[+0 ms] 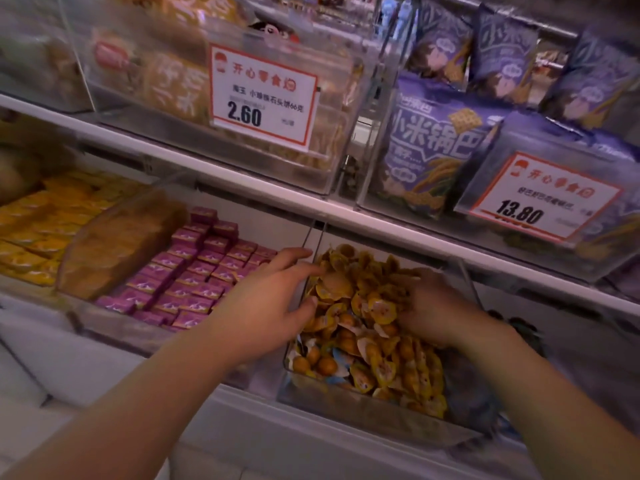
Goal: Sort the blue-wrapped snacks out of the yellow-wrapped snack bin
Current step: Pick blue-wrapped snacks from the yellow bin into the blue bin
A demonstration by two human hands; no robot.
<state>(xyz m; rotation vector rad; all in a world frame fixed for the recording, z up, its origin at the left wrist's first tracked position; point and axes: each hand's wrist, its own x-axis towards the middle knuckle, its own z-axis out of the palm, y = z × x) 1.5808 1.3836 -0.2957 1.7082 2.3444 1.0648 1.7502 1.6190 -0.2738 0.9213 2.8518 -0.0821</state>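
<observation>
A clear plastic bin (349,403) on the lower shelf is heaped with small yellow-wrapped snacks (377,362). A few pale blue-wrapped snacks (341,358) show among them near the front left of the pile. My left hand (273,303) hovers at the bin's left wall, fingers spread, fingertips touching the top of the heap. My right hand (433,306) is dug into the right side of the pile with its fingers curled and hidden among the wrappers. Whether it grips anything is not visible.
Left of the bin is a tray of purple-wrapped squares (194,271), then a clear bin of orange packets (41,230). The white shelf edge (381,223) runs just above. Upper bins hold biscuit packs and purple bags (433,150) with price tags.
</observation>
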